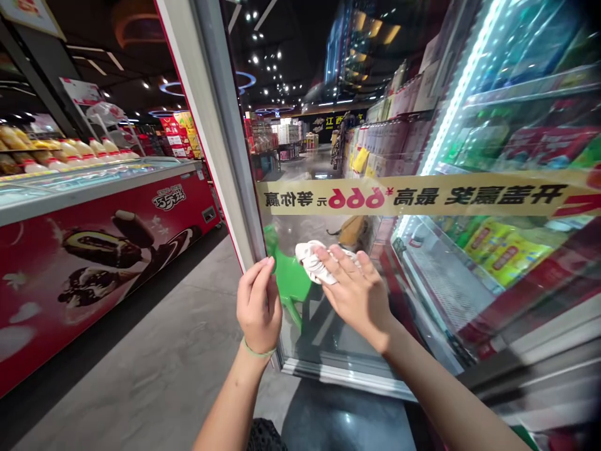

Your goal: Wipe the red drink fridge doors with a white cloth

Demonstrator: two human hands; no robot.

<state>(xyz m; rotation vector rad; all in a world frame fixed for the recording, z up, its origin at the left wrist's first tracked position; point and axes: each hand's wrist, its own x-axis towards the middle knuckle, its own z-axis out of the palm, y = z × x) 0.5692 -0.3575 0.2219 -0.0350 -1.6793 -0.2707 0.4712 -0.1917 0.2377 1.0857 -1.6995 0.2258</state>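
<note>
A crumpled white cloth (317, 263) is pressed against the inner side of a glass door (347, 326). My right hand (359, 291) lies over it, fingers stretched across the cloth. To the left, my left hand (259, 304) is closed at the door's metal frame (213, 125), with a thin pale green band round the wrist. How far its fingers reach round the frame is hidden. Across the glass, above both hands, runs a yellow strip (413, 195) with mirrored lettering.
A red ice-cream chest freezer (103, 250) stands at the left. Through the glass show a green plastic chair (288, 275), a brownish-yellow bag (354, 230) and stacked boxes (389, 144). Lit shelves with packaged goods (509, 250) appear at the right. Grey floor (188, 357) lies below.
</note>
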